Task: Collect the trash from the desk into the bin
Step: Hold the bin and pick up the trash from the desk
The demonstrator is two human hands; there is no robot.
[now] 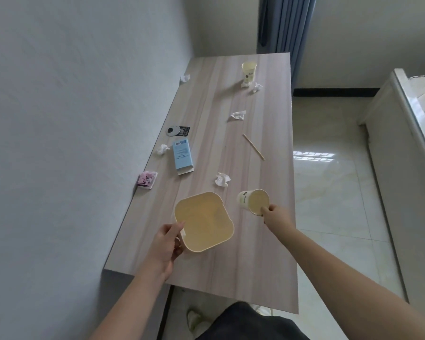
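A yellow square bin stands on the near part of the wooden desk. My left hand grips its near-left rim. My right hand pinches the rim of a tilted paper cup just right of the bin. Crumpled tissues lie on the desk: one beyond the bin, one mid-desk, one at the left edge. A wooden stick, a light blue carton and a second paper cup at the far end are also there.
A pink tissue pack and a black card lie along the desk's left edge against the wall. More tissues sit at the far end and far left. A white bed stands right, across tiled floor.
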